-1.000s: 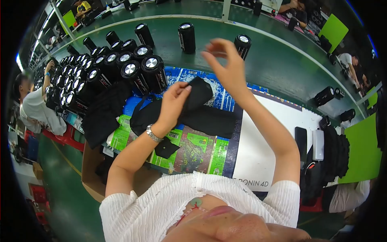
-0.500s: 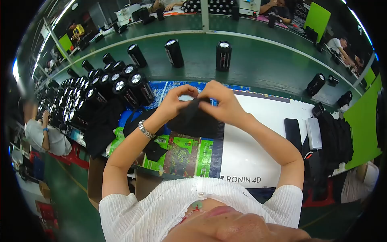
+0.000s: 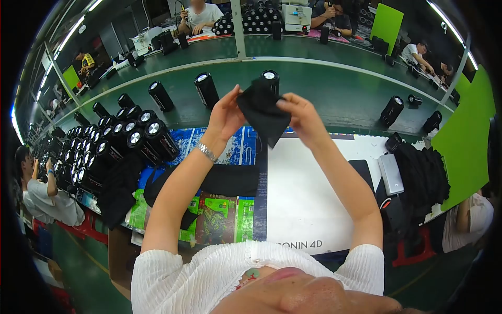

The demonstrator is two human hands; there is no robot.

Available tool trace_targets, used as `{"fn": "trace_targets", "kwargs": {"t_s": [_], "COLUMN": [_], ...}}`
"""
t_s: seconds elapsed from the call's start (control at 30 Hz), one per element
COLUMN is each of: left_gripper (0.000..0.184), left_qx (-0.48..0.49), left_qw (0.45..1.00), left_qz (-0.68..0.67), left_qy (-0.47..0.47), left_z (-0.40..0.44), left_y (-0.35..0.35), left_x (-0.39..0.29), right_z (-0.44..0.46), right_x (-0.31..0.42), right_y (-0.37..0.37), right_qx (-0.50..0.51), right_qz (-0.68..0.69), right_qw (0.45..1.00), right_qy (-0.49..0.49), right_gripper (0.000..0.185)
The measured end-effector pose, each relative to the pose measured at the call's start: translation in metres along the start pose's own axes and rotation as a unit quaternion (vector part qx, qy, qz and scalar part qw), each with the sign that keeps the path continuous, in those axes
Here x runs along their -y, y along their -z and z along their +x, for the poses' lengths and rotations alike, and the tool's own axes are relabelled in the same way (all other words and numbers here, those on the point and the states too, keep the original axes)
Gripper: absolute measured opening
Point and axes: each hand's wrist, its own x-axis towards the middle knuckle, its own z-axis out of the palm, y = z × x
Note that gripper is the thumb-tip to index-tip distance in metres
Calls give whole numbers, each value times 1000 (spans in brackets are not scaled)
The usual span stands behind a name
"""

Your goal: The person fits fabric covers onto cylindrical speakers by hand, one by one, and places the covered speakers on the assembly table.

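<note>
A black cloth piece (image 3: 264, 112) hangs raised between my two hands, over the far edge of the work surface. My left hand (image 3: 228, 115) pinches its left edge, and a metal watch is on that wrist. Its right side is gripped by the fingers of my right hand (image 3: 303, 116). Behind the cloth stands a black cylindrical speaker (image 3: 270, 77), partly hidden. Another black cloth (image 3: 230, 180) lies flat below on the printed boards. A small black piece is partly covered by my left forearm.
Many black speakers (image 3: 134, 138) crowd the left, beside piled black cloth (image 3: 121, 184). A white board (image 3: 308, 199), a power bank (image 3: 390, 175) and stacked black cloth (image 3: 424, 172) lie to the right. A co-worker (image 3: 47, 196) sits at far left; others sit across the line.
Both hands have risen and moved farther out with the cloth, which now hangs opened between them. The view has shifted, and the flat cloth beneath is more exposed.
</note>
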Motion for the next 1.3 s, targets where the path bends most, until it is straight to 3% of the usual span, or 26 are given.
{"fn": "trace_targets", "kwargs": {"t_s": [0.13,0.17,0.23,0.3,0.4,0.43,0.53,0.6,0.7,0.8,1.0,1.07,1.1,1.2,1.27,1.3], "left_gripper": [22,25,20,13,12,11,13,15,14,14,14,15,18,20,31,40], "left_qx": [39,33,-5,-71,-157,-183,-212,-160,-139,-138,-205,-238,-253,-173,-171,-117], "left_qw": [997,997,973,917,884,884,915,931,936,948,948,942,918,871,914,945], "left_qz": [34,67,230,386,402,383,324,316,313,280,243,225,301,459,351,268], "left_qy": [64,34,-4,-68,-177,-196,-113,-87,-77,-53,31,76,50,21,113,147], "left_z": [44,55,84,103,126,136,158,161,143,117,101,109,112,140,148,148], "left_y": [9,8,26,36,37,42,49,53,44,37,41,45,43,67,65,60], "left_x": [13,10,6,12,26,33,41,37,35,35,31,35,39,42,38,34], "right_z": [46,60,84,103,116,129,158,157,137,118,106,107,108,109,114,107], "right_x": [11,4,-9,-25,-35,-50,-70,-57,-45,-37,-28,-36,-36,-29,-25,-17], "right_y": [26,40,63,77,63,76,112,125,126,111,96,107,111,121,125,110], "right_qx": [-41,-45,-133,-228,-345,-361,-392,-339,-252,-258,-211,-209,-219,-239,-279,-259], "right_qz": [150,172,1,-181,-433,-453,-466,-243,-145,-131,-346,-347,-330,-287,-276,-302], "right_qw": [988,984,990,954,809,775,742,904,957,956,905,906,910,919,901,900], "right_qy": [14,21,56,78,199,253,280,97,21,-54,-131,-120,-119,-130,-184,-176], "right_gripper": [14,14,13,10,11,14,16,18,14,17,22,22,22,22,18,18]}}
